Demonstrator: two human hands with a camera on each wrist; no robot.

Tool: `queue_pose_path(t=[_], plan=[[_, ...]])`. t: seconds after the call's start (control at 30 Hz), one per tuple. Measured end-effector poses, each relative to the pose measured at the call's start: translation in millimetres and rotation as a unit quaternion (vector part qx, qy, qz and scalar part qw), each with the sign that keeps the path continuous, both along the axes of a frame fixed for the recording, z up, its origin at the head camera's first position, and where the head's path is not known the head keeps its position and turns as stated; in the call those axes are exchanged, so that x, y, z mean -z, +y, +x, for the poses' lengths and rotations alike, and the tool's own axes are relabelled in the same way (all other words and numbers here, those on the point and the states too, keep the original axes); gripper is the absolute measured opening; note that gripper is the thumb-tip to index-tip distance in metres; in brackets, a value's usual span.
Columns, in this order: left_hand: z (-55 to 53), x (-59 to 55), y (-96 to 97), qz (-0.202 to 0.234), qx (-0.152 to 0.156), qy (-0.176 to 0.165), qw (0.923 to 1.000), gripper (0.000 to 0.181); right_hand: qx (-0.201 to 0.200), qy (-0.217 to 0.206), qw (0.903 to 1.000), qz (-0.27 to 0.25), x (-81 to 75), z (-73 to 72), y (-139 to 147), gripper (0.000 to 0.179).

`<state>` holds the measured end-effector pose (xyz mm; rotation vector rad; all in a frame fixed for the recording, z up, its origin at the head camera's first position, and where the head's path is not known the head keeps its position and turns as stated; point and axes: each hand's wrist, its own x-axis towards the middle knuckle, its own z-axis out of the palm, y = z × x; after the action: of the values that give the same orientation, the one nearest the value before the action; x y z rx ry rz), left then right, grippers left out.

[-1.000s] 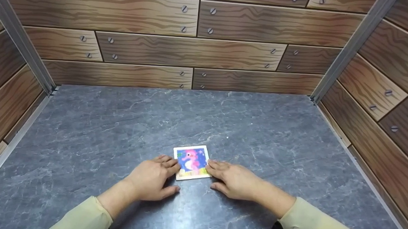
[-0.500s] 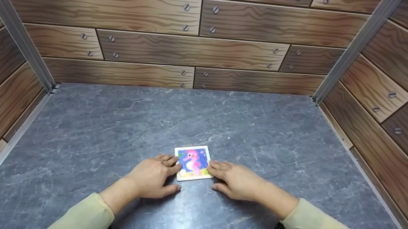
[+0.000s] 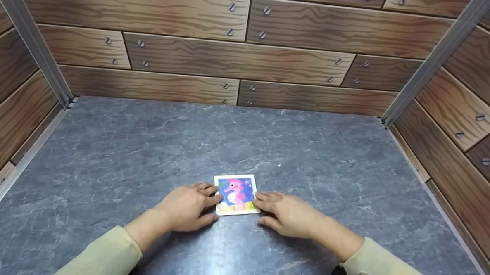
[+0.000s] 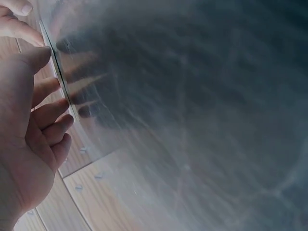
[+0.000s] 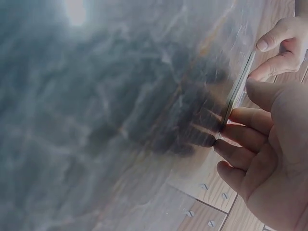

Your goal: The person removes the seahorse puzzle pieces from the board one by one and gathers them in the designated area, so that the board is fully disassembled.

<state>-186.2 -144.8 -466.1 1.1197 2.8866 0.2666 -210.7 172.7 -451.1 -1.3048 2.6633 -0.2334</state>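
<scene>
A square picture board (image 3: 236, 195) with a pink seahorse on blue and a white border lies flat in front of me. My left hand (image 3: 188, 207) rests at its left side, index fingertip over the edge and thumb by the lower left corner. At the right side, fingertips of my right hand (image 3: 291, 214) touch the border, with the thumb near the lower right corner. Both hands lie palm down with fingers extended. From the left wrist, only the thin edge of the board shows beside my left hand (image 4: 29, 120); the right wrist view shows it beside my right hand (image 5: 264, 144).
The board lies on a grey marbled tabletop (image 3: 187, 143). Wood-patterned panels (image 3: 182, 54) wall the back and both sides, with metal posts (image 3: 434, 63) at the rear corners. A small white speck (image 3: 279, 165) sits beyond the board.
The head view has shifted slightly. My left thumb has moved up closer to the board's lower left corner; the right hand keeps nearly the same place against the board.
</scene>
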Motion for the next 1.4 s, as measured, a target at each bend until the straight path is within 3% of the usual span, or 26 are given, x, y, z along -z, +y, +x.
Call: queue_pose_path(t=[0.13, 0.27, 0.5, 0.6, 0.97, 1.23, 1.4], plan=[[-0.1, 1.2, 0.2, 0.001, 0.003, 0.002, 1.0000, 0.057, 0.007, -0.002, 0.9992, -0.040, -0.2, -6.7, -0.4, 0.051], [-0.6, 2.4, 0.2, 0.000, 0.000, -0.005, 1.0000, 0.058, 0.011, -0.013, 0.9931, -0.116, -1.4, -21.1, -6.0, 0.042], [0.3, 3.5, -0.4, 0.001, -0.008, -0.022, 0.9997, 0.057, 0.054, -0.103, 0.9700, -0.213, -3.5, -50.6, -30.3, 0.033], [1.4, 3.6, -0.8, 0.003, -0.009, -0.020, 0.9998, 0.057, 0.064, -0.143, 0.9623, -0.222, -4.6, -61.4, -43.9, 0.034], [0.3, 2.5, 1.4, 0.002, -0.011, -0.010, 0.9999, 0.057, 0.060, -0.220, 0.9574, -0.177, -4.4, -88.1, -80.4, 0.038], [-2.8, 4.8, 1.7, 0.017, -0.013, -0.007, 0.9997, 0.055, 0.055, -0.247, 0.9499, -0.184, 10.2, -99.4, -88.7, 0.034], [-5.5, 4.7, 0.0, 0.028, -0.020, -0.011, 0.9994, 0.053, 0.044, -0.235, 0.9533, -0.184, 14.3, -99.3, -88.2, 0.036]])
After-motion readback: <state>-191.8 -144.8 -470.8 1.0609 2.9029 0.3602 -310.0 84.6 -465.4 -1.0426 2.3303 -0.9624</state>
